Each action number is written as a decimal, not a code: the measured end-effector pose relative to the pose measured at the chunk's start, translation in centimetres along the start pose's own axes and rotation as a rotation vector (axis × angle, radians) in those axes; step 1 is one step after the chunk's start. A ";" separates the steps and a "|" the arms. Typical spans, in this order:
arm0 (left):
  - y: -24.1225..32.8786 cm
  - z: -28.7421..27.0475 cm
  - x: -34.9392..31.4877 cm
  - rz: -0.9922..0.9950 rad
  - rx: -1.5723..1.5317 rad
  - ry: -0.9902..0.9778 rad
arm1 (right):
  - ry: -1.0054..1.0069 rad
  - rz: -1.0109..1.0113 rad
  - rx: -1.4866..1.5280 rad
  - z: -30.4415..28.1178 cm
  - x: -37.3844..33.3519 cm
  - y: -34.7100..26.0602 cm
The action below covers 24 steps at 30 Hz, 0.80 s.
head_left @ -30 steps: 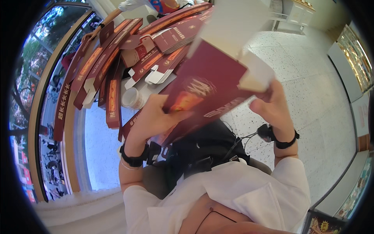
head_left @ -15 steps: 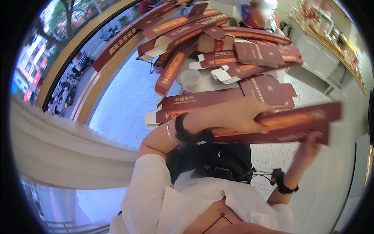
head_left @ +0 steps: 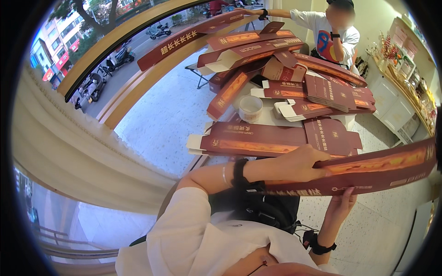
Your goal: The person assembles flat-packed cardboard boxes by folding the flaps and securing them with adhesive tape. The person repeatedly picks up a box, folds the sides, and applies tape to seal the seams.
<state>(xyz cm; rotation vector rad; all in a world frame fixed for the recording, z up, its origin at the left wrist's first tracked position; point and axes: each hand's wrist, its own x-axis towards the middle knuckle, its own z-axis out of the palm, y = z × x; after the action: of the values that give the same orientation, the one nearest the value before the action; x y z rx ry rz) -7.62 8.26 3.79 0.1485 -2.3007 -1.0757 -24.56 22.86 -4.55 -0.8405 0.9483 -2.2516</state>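
A long maroon carton (head_left: 382, 168) with an orange food picture runs across in front of me, out past the right of the table. My left hand (head_left: 297, 164) is closed over its upper edge, fingers on the printed side. Below, my right hand (head_left: 340, 206) pinches the lower edge, with fingertips against the carton. Part of the carton's left end is behind my left forearm. Just beyond it, flat maroon carton blanks (head_left: 258, 133) with white end flaps lie on the table.
A white tub (head_left: 251, 109) stands among piled maroon cartons (head_left: 258, 48). One long carton (head_left: 184, 41) leans along the window ledge, touched by a co-worker's hand (head_left: 251, 12). A cabinet (head_left: 396, 101) is at the right, and a curtain (head_left: 83, 147) hangs at the left.
The held carton now reaches farther right. My right hand has shifted from near its right end toward the middle of its lower edge. The view has swung, showing more of the co-worker.
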 end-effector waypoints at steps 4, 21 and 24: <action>-0.8 -0.2 -2.3 -0.247 -0.018 -0.197 | 0.136 -0.051 -0.039 -1.6 1.9 -2.4; -1.9 0.1 -4.8 -0.169 -0.029 -0.131 | -0.344 0.211 0.237 -5.8 -1.0 0.9; -1.5 -1.1 -5.2 -0.180 -0.017 -0.197 | -0.115 0.072 -0.129 -2.4 -1.8 2.2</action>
<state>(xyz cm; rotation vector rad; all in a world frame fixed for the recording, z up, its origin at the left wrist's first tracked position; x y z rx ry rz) -2.96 8.22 0.83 0.2576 -2.4906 -1.2492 -24.57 23.77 -8.15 -0.9647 1.0612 -2.0755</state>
